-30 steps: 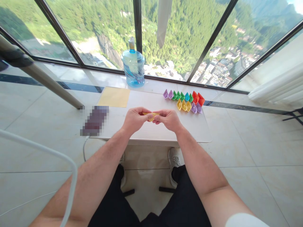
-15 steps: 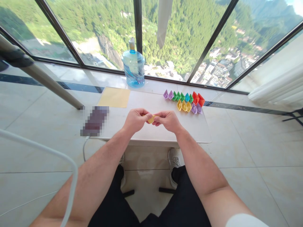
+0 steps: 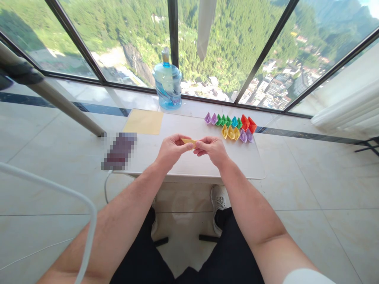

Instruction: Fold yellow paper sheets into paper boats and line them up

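Both hands meet over the middle of a small white table [image 3: 251, 163]. My left hand [image 3: 171, 149] and my right hand [image 3: 211, 148] each pinch one end of a small folded piece of yellow paper [image 3: 189, 141], held just above the tabletop. Fingers of both hands are curled tight round the paper, and most of it is hidden between them. A stack of yellow paper sheets [image 3: 143, 121] lies at the table's far left corner. Several folded paper boats [image 3: 233, 126] in purple, green, blue, red and yellow stand in two rows at the far right.
A blue water jug [image 3: 167, 81] stands on the sill beyond the table, against the large windows. A blurred dark flat object [image 3: 118, 151] lies on the table's left edge. A white cable [image 3: 74, 193] curves at the left. My shoes [image 3: 217, 197] rest under the table.
The hands have kept working the yellow paper between the fingertips; it was bunched between them half a second ago and is now pulled out a little longer and flatter.
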Demonstrator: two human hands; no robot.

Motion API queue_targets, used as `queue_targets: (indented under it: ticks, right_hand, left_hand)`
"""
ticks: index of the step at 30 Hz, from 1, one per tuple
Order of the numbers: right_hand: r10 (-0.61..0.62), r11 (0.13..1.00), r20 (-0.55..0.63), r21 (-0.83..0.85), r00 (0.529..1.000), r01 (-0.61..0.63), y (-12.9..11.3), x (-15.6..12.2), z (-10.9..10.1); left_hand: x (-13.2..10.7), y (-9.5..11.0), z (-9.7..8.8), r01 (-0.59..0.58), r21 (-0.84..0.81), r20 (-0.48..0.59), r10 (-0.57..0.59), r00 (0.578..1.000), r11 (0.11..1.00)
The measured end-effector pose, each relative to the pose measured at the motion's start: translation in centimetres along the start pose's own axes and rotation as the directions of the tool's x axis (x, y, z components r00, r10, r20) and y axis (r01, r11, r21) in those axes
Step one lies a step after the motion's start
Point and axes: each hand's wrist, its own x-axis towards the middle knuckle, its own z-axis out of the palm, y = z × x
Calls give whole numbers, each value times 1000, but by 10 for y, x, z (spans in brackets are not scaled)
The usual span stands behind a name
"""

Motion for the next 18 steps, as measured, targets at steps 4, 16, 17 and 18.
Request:
queue_targets:
  ticks: [4,16,17,18]
  right_hand:
    - [6,1000,7,27,1000,-7,1,0,1]
    - [5,999,58,31,998,-6,0,-2,0]
    - [-2,1000,60,27,998,1,0,-2,0]
    - [-10,1000,59,22,998,8,0,-2,0]
  left_hand:
    - [3,-4,-2,-46,-99,-36,43,998,994]
    - [6,0,-9,-3,-163,27,8,1000,987]
    - [6,0,-9,5,-166,19,-1,1000,986]
    - [6,1,-8,13,-172,11,-11,1000,985]
